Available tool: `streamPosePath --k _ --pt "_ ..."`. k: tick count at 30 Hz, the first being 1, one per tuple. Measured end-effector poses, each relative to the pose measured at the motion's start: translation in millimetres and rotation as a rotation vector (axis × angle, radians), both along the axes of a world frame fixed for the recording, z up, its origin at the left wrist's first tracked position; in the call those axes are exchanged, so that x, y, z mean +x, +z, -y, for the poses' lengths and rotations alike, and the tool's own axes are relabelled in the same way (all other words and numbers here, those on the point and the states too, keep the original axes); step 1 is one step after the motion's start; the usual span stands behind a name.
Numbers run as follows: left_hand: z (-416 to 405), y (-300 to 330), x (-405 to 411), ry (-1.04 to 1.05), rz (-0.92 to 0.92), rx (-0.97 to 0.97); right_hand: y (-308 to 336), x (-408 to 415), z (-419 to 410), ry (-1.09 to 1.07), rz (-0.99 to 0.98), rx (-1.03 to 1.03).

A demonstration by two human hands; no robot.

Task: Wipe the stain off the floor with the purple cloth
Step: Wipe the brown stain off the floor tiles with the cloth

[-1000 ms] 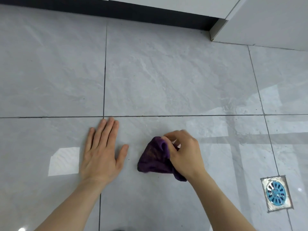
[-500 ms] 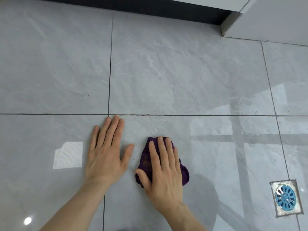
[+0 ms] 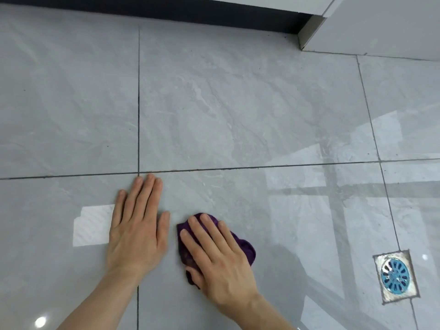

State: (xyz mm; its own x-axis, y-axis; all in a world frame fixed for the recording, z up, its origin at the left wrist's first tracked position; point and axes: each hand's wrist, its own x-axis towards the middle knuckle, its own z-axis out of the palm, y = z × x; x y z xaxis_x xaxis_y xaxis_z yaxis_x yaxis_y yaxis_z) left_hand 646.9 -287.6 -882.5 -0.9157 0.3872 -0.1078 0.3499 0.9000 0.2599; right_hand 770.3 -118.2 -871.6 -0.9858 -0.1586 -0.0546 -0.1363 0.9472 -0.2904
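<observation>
The purple cloth (image 3: 245, 246) lies bunched on the glossy grey tiled floor (image 3: 226, 120), low in the middle of the view. My right hand (image 3: 219, 256) is spread flat on top of it, fingers pointing up-left, pressing it to the tile; most of the cloth is hidden under the palm. My left hand (image 3: 138, 227) rests flat on the floor just to the cloth's left, fingers together, holding nothing. No stain shows on the visible tile; the spot under the cloth is hidden.
A square floor drain with a blue grate (image 3: 395, 276) sits at the lower right. A dark skirting strip (image 3: 166, 10) runs along the far edge, and a pale cabinet corner (image 3: 309, 34) juts out at the upper right. Dark grout lines cross near my left fingertips.
A second ago my right hand pinched the bunched cloth; it then flattened onto it. Since half a second ago the hand and cloth have turned, fingers angling more to the left. Left hand has stayed put.
</observation>
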Motion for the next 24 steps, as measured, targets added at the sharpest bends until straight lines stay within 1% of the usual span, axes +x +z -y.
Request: streamPosePath --k 3,7,9,18,20,24 --pt "0.6 0.8 -0.6 -0.006 0.013 -0.001 0.8 -5.2 -46.4 -0.190 0.000 -0.012" --pt "0.6 0.6 -1.2 0.005 0.031 0.009 -0.7 -48.4 -118.7 -0.482 -0.004 0.021" --pt "-0.1 1.1 -1.0 0.004 0.030 0.006 -1.0 -64.8 -139.6 -0.557 0.005 0.022" --pt "0.8 2.9 -1.9 -0.009 0.031 0.003 -1.2 -65.3 -129.0 -0.611 0.028 -0.011" --pt "0.7 4.3 -1.9 -0.016 0.043 0.004 2.0 -56.4 -110.9 -0.566 0.034 -0.004" --pt "1.5 7.3 -3.8 -0.011 0.080 0.047 10.0 -29.8 -67.2 -0.392 0.077 -0.023"
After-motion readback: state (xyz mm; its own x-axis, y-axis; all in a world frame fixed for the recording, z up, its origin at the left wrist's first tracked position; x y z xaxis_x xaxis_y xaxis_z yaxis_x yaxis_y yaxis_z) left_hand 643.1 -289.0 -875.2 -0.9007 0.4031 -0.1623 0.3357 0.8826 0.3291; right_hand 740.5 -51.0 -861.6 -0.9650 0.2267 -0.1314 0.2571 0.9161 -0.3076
